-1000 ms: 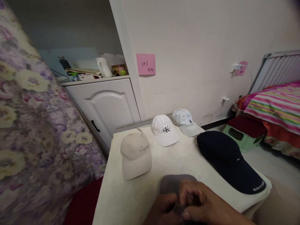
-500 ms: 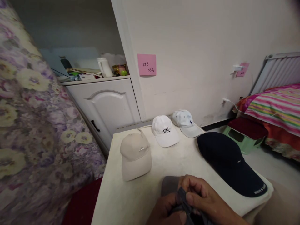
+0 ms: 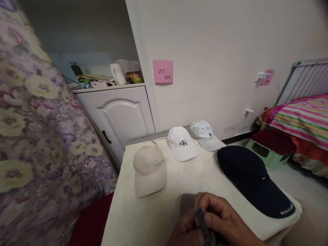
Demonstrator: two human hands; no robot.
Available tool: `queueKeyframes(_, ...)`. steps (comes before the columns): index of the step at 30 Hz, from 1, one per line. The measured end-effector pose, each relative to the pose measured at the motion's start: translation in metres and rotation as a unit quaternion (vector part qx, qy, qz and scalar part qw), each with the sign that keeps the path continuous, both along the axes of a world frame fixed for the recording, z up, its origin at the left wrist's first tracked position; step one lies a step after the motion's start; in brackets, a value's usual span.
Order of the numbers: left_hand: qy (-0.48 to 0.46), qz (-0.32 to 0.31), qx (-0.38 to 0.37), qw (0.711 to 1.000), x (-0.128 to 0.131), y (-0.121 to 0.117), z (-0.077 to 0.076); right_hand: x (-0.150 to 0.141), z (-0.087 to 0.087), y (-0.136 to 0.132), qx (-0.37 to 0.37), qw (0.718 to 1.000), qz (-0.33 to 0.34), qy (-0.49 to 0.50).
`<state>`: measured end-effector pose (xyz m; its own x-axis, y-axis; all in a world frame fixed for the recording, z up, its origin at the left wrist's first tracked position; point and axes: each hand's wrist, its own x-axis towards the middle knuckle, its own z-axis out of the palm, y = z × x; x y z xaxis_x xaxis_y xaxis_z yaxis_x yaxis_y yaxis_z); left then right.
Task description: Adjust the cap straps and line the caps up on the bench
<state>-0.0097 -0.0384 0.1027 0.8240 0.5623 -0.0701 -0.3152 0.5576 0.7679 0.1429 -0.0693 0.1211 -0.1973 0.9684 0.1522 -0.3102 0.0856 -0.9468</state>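
A grey cap [image 3: 188,202] is at the near edge of the table, its brim showing beyond my fingers and most of it hidden. My left hand [image 3: 185,229] is closed on the cap's dark strap or band from the left. From the right, my right hand [image 3: 222,214] pinches the same dark strip between thumb and fingers. Left of the hands lies a beige cap [image 3: 149,171]. Behind them are a white cap [image 3: 179,143] with black letters and a pale blue cap [image 3: 203,135]. A navy long-billed cap [image 3: 246,174] rests to the right.
A cream cloth [image 3: 130,218] covers the table. At left hangs a floral curtain [image 3: 46,136], beside a white cabinet [image 3: 123,116]. A green stool [image 3: 271,150] with a dark red top stands near the bed [image 3: 307,116]. A pink note [image 3: 163,71] is on the wall.
The view has shifted slightly, so everything sits a little further right. My fingers have drawn closer together on the dark strip, which is turned more upright. The other caps stay put.
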Motion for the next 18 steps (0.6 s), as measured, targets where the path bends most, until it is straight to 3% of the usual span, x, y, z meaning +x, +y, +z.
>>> queueKeyframes(3, 0.023, 0.023, -0.002, 0.999, -0.002, 0.004, -0.002, 0.003, -0.005, 0.0, -0.033, 0.997, 0.033, 0.069)
queueKeyframes(8, 0.078, 0.021, -0.018, 0.997, -0.007, 0.004, 0.012, 0.009, -0.009, -0.002, -0.061, 0.985, 0.071, 0.143)
queueKeyframes(14, 0.085, 0.04, -0.006, 0.996, -0.006, 0.001, 0.015, 0.008, -0.003, -0.006, -0.083, 0.987, 0.053, 0.129)
queueKeyframes(18, 0.112, 0.031, 0.01, 0.993, -0.009, 0.004, 0.017, 0.01, 0.003, -0.006, -0.069, 0.995, 0.032, 0.062)
